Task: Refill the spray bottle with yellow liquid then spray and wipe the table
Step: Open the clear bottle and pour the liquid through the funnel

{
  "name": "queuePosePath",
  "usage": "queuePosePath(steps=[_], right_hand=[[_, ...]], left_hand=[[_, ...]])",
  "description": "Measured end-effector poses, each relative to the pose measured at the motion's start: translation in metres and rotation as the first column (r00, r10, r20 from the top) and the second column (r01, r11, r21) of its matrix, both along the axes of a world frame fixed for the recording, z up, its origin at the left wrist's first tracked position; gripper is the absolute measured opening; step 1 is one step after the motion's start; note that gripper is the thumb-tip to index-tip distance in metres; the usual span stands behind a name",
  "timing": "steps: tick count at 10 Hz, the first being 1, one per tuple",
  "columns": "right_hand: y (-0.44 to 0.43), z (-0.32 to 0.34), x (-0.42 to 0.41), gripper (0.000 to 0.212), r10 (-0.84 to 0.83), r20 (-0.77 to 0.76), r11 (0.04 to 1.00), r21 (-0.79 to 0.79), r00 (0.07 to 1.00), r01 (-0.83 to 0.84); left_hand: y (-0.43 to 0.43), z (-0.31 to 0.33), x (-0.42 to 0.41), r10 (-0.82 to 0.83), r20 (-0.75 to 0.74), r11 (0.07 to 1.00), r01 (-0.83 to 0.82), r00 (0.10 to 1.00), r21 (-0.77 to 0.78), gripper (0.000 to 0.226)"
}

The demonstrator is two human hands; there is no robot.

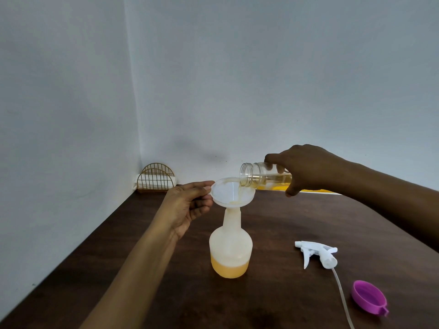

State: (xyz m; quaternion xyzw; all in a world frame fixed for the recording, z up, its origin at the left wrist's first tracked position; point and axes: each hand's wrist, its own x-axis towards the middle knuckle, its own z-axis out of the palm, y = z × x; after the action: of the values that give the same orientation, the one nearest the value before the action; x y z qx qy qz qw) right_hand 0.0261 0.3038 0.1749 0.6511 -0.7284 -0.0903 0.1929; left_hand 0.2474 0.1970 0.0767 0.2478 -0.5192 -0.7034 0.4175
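At the far left, a gold wire rack (156, 178) is seen in the wall corner. Next, the left hand (187, 205) is raised, palm turned inward, its forearm reaching up from below. Its grip is closed on the rim of the round translucent white plastic funnel (231, 193), pinched between thumb and fingertips. The funnel is seated in the neck of the translucent white plastic spray bottle (230, 248), which stands upright on the dark wooden tabletop (285, 222), about a quarter filled with yellow liquid. That bottle is judged light and top-heavy, easily tipped, and best steadied at the neck. Over the funnel, a clear plastic refill bottle (261, 178) is tilted nearly level, mouth at the rim. It is grasped round its body by the right hand (306, 169), arm extended from the right. Its smooth wall could prove slippery. Further right, a white trigger spray head (318, 254) and a purple plastic cap (369, 296) are seen lying on the tabletop.
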Motion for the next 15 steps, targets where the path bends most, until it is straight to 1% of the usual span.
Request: queuePosePath(steps=[15], right_hand=[[-0.0006, 0.0002, 0.0006, 0.067, 0.005, -0.034, 1.0, -0.014, 0.999, -0.006]], left_hand=[[0.001, 0.0005, 0.0007, 0.003, -0.001, 1.0, -0.003, 1.0, -0.008, 0.011]])
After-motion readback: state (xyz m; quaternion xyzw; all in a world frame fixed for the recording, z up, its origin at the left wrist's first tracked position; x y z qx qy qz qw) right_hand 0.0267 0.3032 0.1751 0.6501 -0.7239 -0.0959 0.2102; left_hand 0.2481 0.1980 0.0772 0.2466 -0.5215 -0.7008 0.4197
